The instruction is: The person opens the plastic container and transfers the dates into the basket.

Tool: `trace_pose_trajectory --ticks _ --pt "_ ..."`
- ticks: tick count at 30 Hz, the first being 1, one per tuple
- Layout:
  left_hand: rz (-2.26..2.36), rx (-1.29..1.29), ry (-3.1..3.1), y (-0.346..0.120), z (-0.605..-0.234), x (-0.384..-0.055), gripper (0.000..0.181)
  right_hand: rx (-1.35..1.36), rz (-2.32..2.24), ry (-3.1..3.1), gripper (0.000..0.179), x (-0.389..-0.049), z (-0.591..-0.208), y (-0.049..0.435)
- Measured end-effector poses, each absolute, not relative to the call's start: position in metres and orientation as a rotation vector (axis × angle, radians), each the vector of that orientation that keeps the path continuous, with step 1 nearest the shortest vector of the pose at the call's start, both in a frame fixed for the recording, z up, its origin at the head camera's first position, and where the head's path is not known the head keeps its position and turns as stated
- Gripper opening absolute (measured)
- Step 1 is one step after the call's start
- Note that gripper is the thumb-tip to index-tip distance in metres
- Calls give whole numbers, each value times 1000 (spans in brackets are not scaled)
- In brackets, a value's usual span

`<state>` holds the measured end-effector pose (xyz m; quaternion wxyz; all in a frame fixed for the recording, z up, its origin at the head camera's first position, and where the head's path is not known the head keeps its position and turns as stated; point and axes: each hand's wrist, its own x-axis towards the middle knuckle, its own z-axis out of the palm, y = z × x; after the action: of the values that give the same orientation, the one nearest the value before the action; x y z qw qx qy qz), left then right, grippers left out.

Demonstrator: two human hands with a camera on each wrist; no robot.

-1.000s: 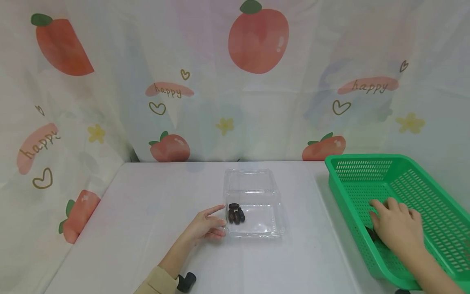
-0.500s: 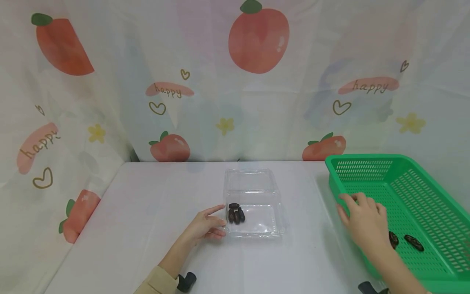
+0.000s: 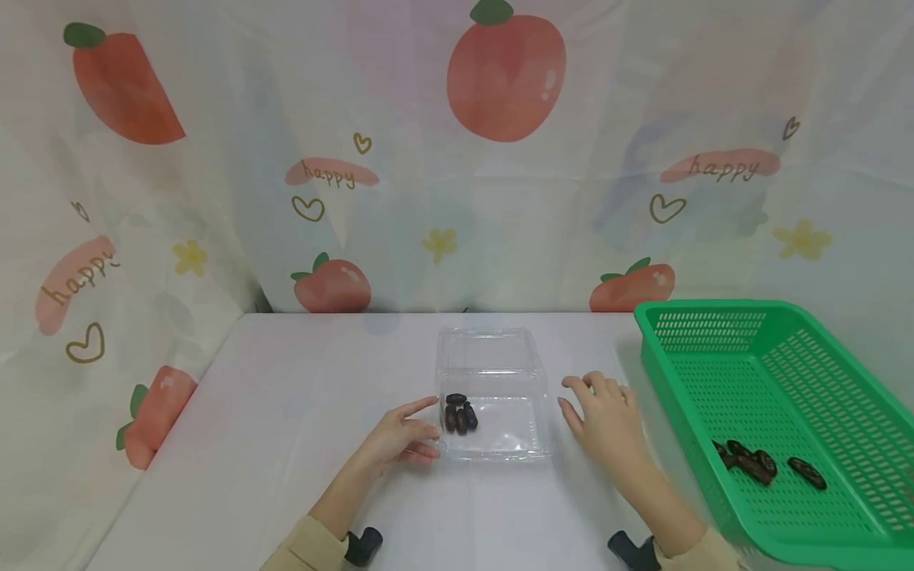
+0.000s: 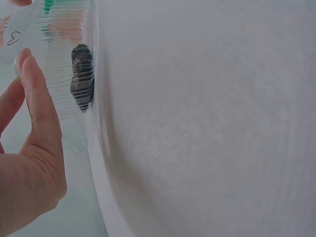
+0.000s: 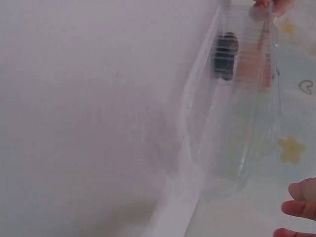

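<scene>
A clear plastic clamshell box point(image 3: 500, 428) stands on the white table, its lid point(image 3: 489, 349) folded back behind it. Several dark dates point(image 3: 461, 419) lie in the left part of its base. My left hand point(image 3: 400, 436) is at the box's left side, fingers extended, fingertips right at the wall and rim; the left wrist view shows them beside the ribbed wall. My right hand point(image 3: 607, 420) hovers over the table just right of the box, thumb and index finger apart, with nothing visible between them. In the right wrist view, only some fingertips point(image 5: 298, 210) show.
A green plastic basket point(image 3: 714, 492) stands at the right, with several dates point(image 3: 750, 461) toward its near left side and one date point(image 3: 807, 473) apart from them. A fruit-printed curtain point(image 3: 500, 198) hangs behind the white table point(image 3: 286, 444).
My right hand has come up out of the green basket and moved left over the table, uncovering the dates there. The left hand and the box have stayed in place.
</scene>
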<state>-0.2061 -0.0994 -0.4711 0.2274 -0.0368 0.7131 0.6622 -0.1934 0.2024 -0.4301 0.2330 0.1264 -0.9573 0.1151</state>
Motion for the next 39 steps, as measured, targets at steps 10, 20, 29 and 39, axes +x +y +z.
trace_pose_trajectory --ticks 10,20,29,39 --pt "1855 -85 1923 -99 -470 -208 59 456 337 -2678 24 -207 -443 150" --pt "1853 -95 1925 -98 -468 -207 59 577 262 -2751 27 -213 -462 113" --pt "1845 -111 1933 -98 -469 -207 60 646 168 -2840 37 -220 -465 100" --pt "1853 -111 1919 -99 -470 -207 59 645 124 -2919 43 -227 -468 95"
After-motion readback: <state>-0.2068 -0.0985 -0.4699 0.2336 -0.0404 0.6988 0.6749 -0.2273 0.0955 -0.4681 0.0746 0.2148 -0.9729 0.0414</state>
